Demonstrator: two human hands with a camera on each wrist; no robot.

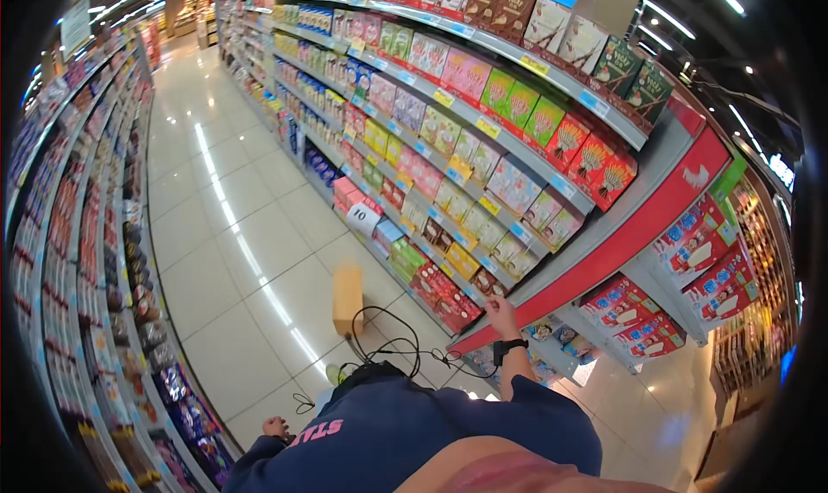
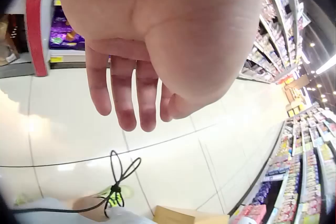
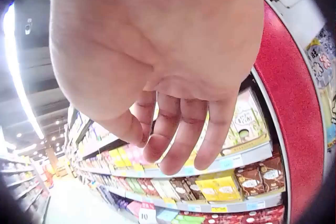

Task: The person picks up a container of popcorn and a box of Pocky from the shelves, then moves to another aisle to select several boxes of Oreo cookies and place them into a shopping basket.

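My left hand (image 1: pixel 276 430) hangs low over the floor, and in the left wrist view its fingers (image 2: pixel 123 95) dangle loosely with nothing in them. My right hand (image 1: pixel 502 316) is held out beside the end of the snack shelf, a black band (image 1: pixel 511 346) round its wrist. Seen from the right wrist, its fingers (image 3: pixel 181 137) are slightly bent and hold nothing. They overlap rows of boxes, among them yellow boxes (image 3: pixel 218 186) and brown boxes (image 3: pixel 261 178). Red boxes (image 1: pixel 444 292) stand on the bottom shelf near this hand.
A tall shelf (image 1: pixel 470 31) of boxed snacks runs along the right, ending in a red panel (image 1: pixel 621 208). Another stocked shelf (image 1: pixel 78 234) lines the left of the tiled aisle (image 1: pixel 216 260). A cardboard box (image 1: pixel 348 299) and a looped black cable (image 1: pixel 388 342) lie in front of me.
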